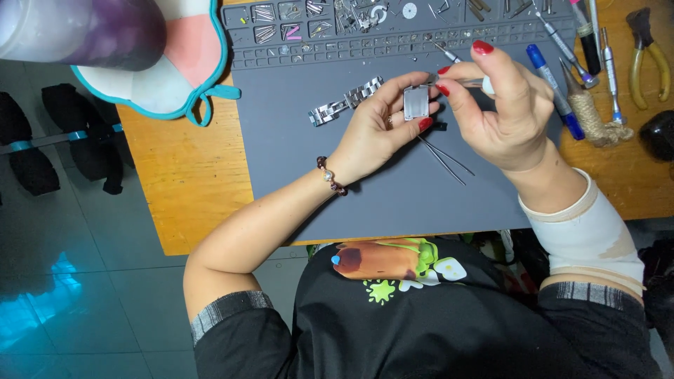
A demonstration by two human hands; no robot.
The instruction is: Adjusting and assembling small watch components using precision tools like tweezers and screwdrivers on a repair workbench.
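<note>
While a steel link bracelet [345,102] trails left across the grey mat [365,196] on the bench [175,175], the left hand [375,130] pinches the square watch case [415,103] it joins. Just right, the right hand [502,105] grips a thin metal tool [463,82] at the case.

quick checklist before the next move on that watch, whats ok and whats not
1. Watch case pinched firmly in left hand: ok.
2. Thin metal tool gripped in right hand: ok.
3. Tool tip seated at the case edge: cannot tell, fingers hide it.
4. Metal bracelet lying flat on grey mat: ok.
5. Tweezers on the mat within reach: ok.
6. Small parts kept in the mat's tray slots: ok.
</note>
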